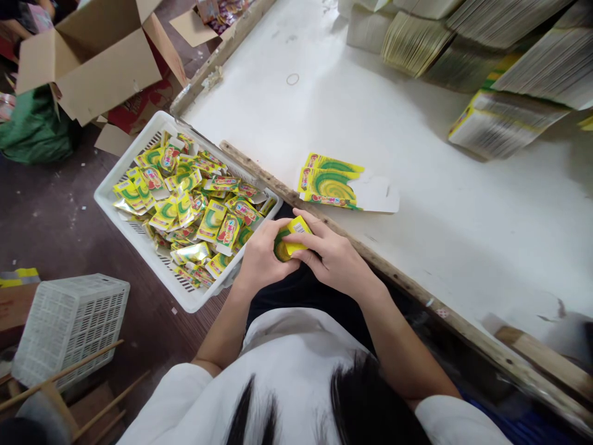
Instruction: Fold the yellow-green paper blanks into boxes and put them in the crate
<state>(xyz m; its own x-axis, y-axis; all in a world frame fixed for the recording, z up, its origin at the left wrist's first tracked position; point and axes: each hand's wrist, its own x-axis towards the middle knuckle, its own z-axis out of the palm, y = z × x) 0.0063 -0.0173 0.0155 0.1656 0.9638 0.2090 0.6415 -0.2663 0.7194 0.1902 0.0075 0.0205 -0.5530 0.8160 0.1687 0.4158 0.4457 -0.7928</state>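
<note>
Head view: small yellow-green carton point(300, 230) is between my two hands, just in front of my torso, close to the counter's near edge. Left grip point(263, 256) clamped on its left side, thumb along the bottom; right grip point(340, 259) clamped on it from the other side, fingers across the front. Barcode patch on the yellow face, pointing up. Fingers cover much of it, so can't tell if the flaps are closed. Just beyond, on the white counter point(463, 235): a couple of flat carton blanks point(331, 182), overlapping, printed part left, white tabs right. Wooden edge strip point(393, 269) runs between them and me. Left of my left grip, near the same edge: white crate point(185, 301), heaped with similar printed packs point(213, 219), lying at all angles. Farther up the counter, a thin loop point(287, 79) lies by itself. Upper right: thick stacks of blanks point(504, 123), edges facing me, a bit blurred. Upper left, off the counter: cardboard box point(109, 77), flaps open, with a green sack point(39, 127) beside it. Lower left: another slatted white basket point(76, 330), with wooden sticks point(60, 374) at its lower end.
</note>
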